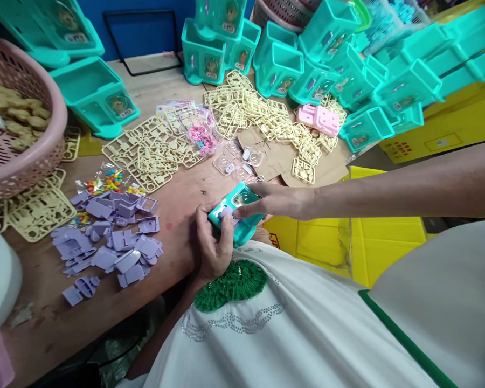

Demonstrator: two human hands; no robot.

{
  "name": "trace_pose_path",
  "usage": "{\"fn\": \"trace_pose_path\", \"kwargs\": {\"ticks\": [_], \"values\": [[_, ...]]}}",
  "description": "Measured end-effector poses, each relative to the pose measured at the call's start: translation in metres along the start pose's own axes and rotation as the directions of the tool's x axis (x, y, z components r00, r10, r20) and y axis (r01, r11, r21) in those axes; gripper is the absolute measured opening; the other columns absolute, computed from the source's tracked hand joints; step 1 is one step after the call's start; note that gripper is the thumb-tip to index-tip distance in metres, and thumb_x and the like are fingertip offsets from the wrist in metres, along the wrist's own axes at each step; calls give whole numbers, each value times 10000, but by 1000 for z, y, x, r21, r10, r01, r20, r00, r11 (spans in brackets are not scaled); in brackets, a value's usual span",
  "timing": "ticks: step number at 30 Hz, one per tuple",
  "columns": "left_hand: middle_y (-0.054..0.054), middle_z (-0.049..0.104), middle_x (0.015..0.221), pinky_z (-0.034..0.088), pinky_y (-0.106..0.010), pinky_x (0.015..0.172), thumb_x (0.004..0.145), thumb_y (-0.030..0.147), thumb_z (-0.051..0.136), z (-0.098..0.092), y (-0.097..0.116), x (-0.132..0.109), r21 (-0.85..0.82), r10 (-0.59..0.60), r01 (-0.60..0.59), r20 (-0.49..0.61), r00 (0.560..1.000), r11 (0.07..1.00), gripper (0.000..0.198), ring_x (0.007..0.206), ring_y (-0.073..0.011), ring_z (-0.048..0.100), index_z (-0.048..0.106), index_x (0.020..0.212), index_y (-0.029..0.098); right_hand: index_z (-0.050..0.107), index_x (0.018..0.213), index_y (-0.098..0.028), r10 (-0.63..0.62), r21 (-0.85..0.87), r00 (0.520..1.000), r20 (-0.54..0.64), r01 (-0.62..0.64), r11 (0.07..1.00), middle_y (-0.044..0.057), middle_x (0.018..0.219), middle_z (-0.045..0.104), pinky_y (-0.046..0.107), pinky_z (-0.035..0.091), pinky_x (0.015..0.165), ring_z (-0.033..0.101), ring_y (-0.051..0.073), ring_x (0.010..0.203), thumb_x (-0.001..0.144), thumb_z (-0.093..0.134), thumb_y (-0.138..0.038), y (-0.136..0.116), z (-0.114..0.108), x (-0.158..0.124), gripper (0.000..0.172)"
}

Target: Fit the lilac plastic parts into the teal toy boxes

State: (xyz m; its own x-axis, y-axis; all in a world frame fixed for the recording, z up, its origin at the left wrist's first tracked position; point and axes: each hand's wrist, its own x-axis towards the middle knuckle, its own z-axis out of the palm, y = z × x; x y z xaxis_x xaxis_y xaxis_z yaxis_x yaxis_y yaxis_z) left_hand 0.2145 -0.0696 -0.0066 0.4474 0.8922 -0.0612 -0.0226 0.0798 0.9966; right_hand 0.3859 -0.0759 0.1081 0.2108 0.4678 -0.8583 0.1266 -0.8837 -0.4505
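Observation:
Close to my body, at the table's front edge, both hands hold a teal plastic toy box [246,229]. My left hand [215,242] is wrapped round its left side, with the thumb on the front face. From the right, my right hand [278,200] grips the box's other side, its fingers partly hidden behind it. Both thumbs press at a small lilac plastic piece [227,211] on that face. A round clear window with a figure sits above the piece. Loose lilac parts [123,240] lie in a pile to the left of my hands.
Teal boxes [283,67] stand stacked along the back and right. Cream part frames [153,151], a pink part frame [318,119] and clear parts [230,164] cover the middle. A pink basket [44,145] of tan pieces stands left; yellow cartons [388,237] sit below right.

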Motion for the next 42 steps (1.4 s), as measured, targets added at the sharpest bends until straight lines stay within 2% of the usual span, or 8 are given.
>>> {"fn": "trace_pose_path", "kwargs": {"ticks": [7, 12, 15, 18, 21, 31, 35, 42], "values": [[-54, 695, 998, 551, -282, 816, 997, 485, 630, -1, 5, 8, -109, -31, 29, -14, 999, 994, 294, 910, -195, 665, 618, 1092, 208, 646, 939, -200, -120, 109, 993, 4, 119, 987, 15, 890, 733, 274, 578, 708, 682, 198, 857, 629, 996, -478, 13, 6, 2, 544], [-23, 680, 900, 521, -253, 698, 924, 473, 674, -17, 7, 32, -207, -110, 110, 16, 994, 972, 290, 781, -167, 636, 632, 1010, 199, 692, 1242, -187, -424, -16, 906, 0, 423, 906, 100, 1154, 730, 424, 581, 1009, 682, 274, 1102, 886, 739, -636, 34, 9, 15, 575], [-7, 673, 854, 512, -249, 667, 899, 464, 676, -23, 9, 39, -212, -99, 99, 14, 995, 972, 283, 726, -155, 617, 630, 986, 199, 629, 1433, -206, -789, -380, 592, -162, 701, 604, 160, 1356, 628, 522, 520, 1104, 598, 316, 1260, 998, 622, -570, 45, 6, 20, 567], [-15, 693, 873, 529, -259, 717, 895, 468, 658, -22, 11, 39, -170, -55, 52, -16, 998, 984, 275, 781, -167, 642, 637, 963, 202, 640, 1447, -242, -979, -635, 203, 34, 760, 135, 163, 1382, 608, 565, 484, 1130, 548, 315, 1294, 1084, 520, -450, 53, 7, 22, 435], [-21, 703, 884, 540, -270, 738, 896, 477, 637, -21, 11, 39, -137, -36, 31, -35, 999, 990, 276, 801, -174, 652, 640, 948, 207, 658, 1430, -238, -970, -720, 82, 227, 685, -110, 158, 1331, 648, 616, 463, 1135, 534, 340, 1310, 1100, 494, -387, 58, 15, 25, 398], [-2, 685, 865, 520, -234, 675, 835, 514, 748, -29, 13, 35, -156, -39, 37, -11, 999, 987, 375, 747, -146, 629, 644, 1013, 200, 710, 1383, -243, -998, -544, -25, 55, 838, -51, 148, 1223, 689, 492, 573, 976, 640, 281, 1160, 1120, 461, -373, 41, -1, 32, 384], [8, 683, 830, 510, -242, 637, 840, 517, 733, -37, 11, 38, -121, -31, 25, -53, 998, 992, 373, 694, -147, 616, 663, 1014, 195, 729, 1360, -253, -958, -491, 77, -278, 845, 210, 124, 1220, 706, 404, 575, 921, 694, 244, 1095, 1107, 487, -416, 0, -42, 45, 386], [-53, 750, 918, 564, -311, 734, 971, 549, 562, -39, 3, 43, -27, 121, -126, -143, 982, 992, 382, 817, -210, 696, 724, 954, 203, 838, 992, -145, -917, -848, 399, 7, 488, 206, 160, 1085, 782, 406, 484, 1003, 635, 271, 1074, 975, 582, -140, -67, -49, 97, 257]]}}
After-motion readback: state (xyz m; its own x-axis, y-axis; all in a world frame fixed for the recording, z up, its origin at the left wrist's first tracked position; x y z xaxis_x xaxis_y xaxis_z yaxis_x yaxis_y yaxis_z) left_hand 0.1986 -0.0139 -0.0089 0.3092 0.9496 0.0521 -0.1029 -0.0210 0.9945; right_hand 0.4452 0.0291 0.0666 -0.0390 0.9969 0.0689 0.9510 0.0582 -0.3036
